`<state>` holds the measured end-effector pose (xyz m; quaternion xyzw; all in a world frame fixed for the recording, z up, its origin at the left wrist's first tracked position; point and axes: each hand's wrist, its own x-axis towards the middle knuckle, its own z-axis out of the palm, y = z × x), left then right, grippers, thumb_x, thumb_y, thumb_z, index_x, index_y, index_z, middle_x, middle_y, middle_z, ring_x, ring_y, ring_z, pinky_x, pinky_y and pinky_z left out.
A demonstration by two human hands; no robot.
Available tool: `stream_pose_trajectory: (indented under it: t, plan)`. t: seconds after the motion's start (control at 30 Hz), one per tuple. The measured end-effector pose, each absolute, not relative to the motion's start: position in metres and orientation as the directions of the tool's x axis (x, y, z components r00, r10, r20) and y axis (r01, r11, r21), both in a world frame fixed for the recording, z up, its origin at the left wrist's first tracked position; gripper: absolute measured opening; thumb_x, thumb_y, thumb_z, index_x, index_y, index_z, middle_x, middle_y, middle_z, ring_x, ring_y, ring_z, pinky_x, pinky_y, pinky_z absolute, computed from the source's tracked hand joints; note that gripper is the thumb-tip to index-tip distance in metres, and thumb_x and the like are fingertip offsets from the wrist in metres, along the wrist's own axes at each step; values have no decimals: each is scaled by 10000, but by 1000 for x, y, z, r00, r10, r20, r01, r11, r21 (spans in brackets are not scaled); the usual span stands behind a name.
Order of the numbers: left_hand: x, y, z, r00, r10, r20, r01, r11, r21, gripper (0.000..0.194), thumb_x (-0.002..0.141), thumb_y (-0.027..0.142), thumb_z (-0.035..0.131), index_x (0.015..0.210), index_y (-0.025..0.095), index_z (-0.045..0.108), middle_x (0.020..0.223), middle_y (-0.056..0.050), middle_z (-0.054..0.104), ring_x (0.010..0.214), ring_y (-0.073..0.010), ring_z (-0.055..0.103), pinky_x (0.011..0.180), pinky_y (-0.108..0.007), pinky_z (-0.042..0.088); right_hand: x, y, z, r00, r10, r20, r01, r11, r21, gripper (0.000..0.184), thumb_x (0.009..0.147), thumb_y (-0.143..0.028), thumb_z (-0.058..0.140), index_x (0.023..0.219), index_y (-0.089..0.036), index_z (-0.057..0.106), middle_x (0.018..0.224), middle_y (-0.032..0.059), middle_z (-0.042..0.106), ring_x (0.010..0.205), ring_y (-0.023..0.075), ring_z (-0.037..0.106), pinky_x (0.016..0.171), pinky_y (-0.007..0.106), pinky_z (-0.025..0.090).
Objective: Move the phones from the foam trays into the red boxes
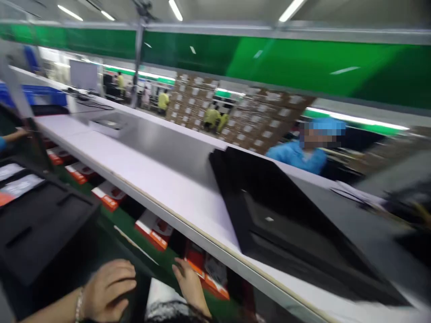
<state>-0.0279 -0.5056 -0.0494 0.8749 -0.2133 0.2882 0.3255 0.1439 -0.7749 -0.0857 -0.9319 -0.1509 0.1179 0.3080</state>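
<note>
Right hand [190,287] below front edge of white tabletop [134,166], fingers extended, open, seemingly touching red-and-white box [206,271] on green conveyor belt [117,222]. Left hand [107,289] further along edge, curled, beside black tray [40,229]; cannot tell whether holding anything.

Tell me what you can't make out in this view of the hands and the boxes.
Head view only:
Left hand: whatever lies under it is dark, and the bottom edge cuts it off.
Red-and-white box beside the right hand: print blurred, lower end cut off by the bottom edge.
Stacked cartons: labels too small and blurred to read.
Co-worker's arm: cut off by the left edge.
</note>
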Motion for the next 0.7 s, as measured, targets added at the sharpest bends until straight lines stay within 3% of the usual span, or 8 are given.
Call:
stream_pose_trajectory:
  t: [0.07, 0.1, 0.17, 0.23, 0.33, 0.43, 0.57, 0.7]
  plan:
    - [-62, -425, 9, 604, -3, 797, -364, -891, 272, 531, 837, 246, 424, 1329, 442, 380, 1145, -5, 621, 1132, -176, 543, 1008, -382, 472, 112, -723, -49, 822, 560, -105, 312, -597, -739, 355, 781, -446, 492, 1040, -297, 685, 1074, 52, 664, 1004, 248, 623, 909, 344, 497]
    - [-76, -379, 37, 609, 208, 765, -96, -938, 332, 437, 848, 254, 437, 1276, 337, 477, 1191, -38, 598, 1162, -184, 519, 1041, -393, 430, 96, -697, -27, 772, 631, -68, 357, -520, -776, 359, 776, -479, 500, 1033, -310, 686, 1061, 42, 668, 996, 241, 625, 904, 343, 500]
    - [-102, -285, 82, 592, 613, 523, 436, -790, 431, 429, 901, 336, 318, 1222, 136, 521, 1227, -116, 568, 1199, -196, 480, 1084, -382, 353, 66, -643, 17, 678, 735, 8, 427, -385, -818, 346, 780, -495, 518, 1008, -301, 693, 1030, 42, 675, 984, 232, 623, 902, 344, 495]
    - [-121, -208, 102, 581, 789, 199, 700, -609, 373, 445, 900, 299, 259, 1163, 84, 545, 1202, -146, 578, 1163, -235, 509, 1021, -387, 393, 39, -586, 55, 583, 811, 52, 460, -276, -844, 322, 793, -468, 529, 976, -264, 698, 1002, 52, 680, 955, 223, 624, 896, 350, 485]
    - [-133, -152, 88, 612, 790, 32, 743, -588, 319, 385, 856, 279, 339, 989, 40, 610, 1003, -206, 642, 957, -297, 610, 858, -398, 474, 6, -492, 86, 469, 883, -3, 323, -175, -930, 291, 794, -388, 541, 966, -197, 679, 958, 67, 684, 873, 195, 629, 827, 336, 487]
    - [-135, -144, 59, 646, 762, 44, 721, -628, 293, 410, 866, 270, 286, 1008, 22, 581, 980, -244, 626, 989, -337, 588, 881, -443, 437, -18, -389, 88, 434, 880, -193, -75, -179, -981, 260, 748, -237, 569, 981, -140, 634, 890, 61, 675, 777, 140, 613, 714, 257, 477]
    - [-134, -123, 46, 658, 752, 24, 698, -622, 356, 423, 876, 239, 221, 985, 18, 564, 1001, -258, 609, 1003, -321, 578, 864, -407, 418, -38, -276, 80, 548, 681, -485, -457, -242, -856, 225, 721, -103, 562, 945, -112, 589, 731, 13, 583, 649, 92, 556, 662, 217, 434]
    - [-125, -80, 51, 710, 700, -78, 645, -601, 473, 413, 877, 309, 294, 850, 29, 598, 873, -215, 631, 855, -263, 603, 746, -336, 418, -44, -223, 76, 552, 577, -602, -587, -243, -772, 131, 803, -156, 471, 903, -106, 541, 674, 13, 516, 611, 112, 548, 644, 247, 441]
